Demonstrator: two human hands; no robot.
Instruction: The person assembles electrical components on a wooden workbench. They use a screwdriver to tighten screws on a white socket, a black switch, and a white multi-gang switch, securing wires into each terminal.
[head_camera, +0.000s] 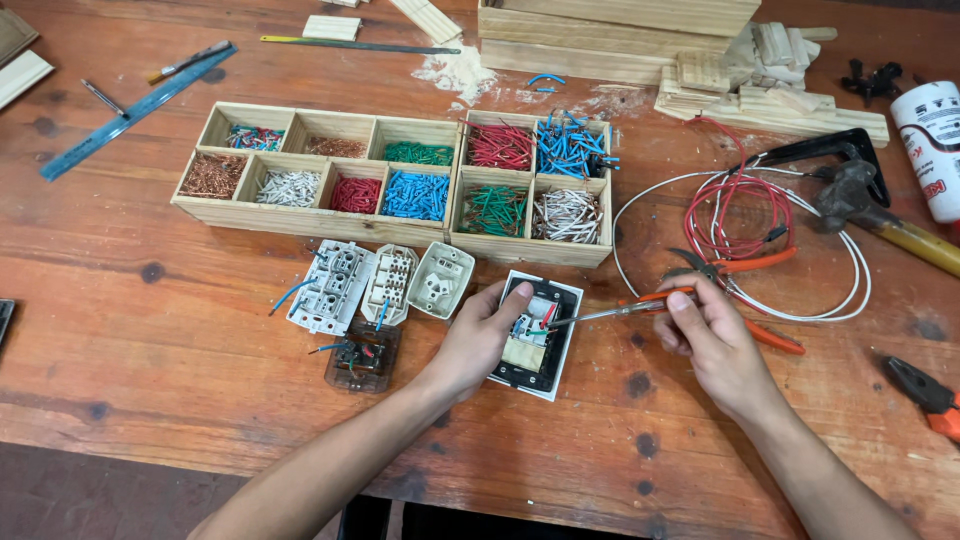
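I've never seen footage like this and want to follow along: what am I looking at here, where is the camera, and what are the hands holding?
There is one picture, taken by a camera worn on a person's head, looking down at their own two bare hands over a wooden table. No machine is involved.

The left hand steadies a switch plate with a black and white frame, lying with its wiring side up. The right hand holds a thin screwdriver, its tip at the small wires inside the plate.

Left of the plate lie several other pale switch parts. Behind them, wooden divided trays hold short wire pieces sorted by colour: red, blue, green, white and copper. To the right are orange-handled pliers, coiled red and white wire and a hammer. A blue ruler lies far left.
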